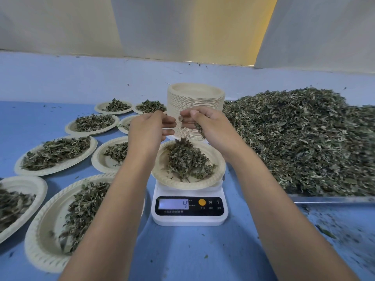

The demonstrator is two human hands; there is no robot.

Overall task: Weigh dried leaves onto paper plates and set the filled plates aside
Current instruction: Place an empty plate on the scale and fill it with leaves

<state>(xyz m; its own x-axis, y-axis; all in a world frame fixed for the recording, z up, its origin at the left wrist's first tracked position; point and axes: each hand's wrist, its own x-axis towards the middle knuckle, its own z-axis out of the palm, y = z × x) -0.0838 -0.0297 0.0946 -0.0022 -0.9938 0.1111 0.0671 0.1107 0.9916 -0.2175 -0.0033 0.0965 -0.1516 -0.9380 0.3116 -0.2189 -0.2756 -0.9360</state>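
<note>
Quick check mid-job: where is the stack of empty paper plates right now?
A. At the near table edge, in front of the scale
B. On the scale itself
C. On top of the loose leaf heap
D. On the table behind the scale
D: the stack of empty plates stands on the table behind the scale, with the heap of loose leaves to its right.

The far-left plate (30, 185) is being cut off by the frame's edge, and the leaf heap (304, 142) is being cropped and blurred at the right edge. The plate stack (194, 100) is being partly covered by both hands, and the platform of the scale (189, 218) by the weighing plate (162, 178). Anything in the left hand (149, 128) is being hidden by its own back, while the leaves (197, 126) in the right hand (210, 124) are being largely masked by its fingers.
</note>
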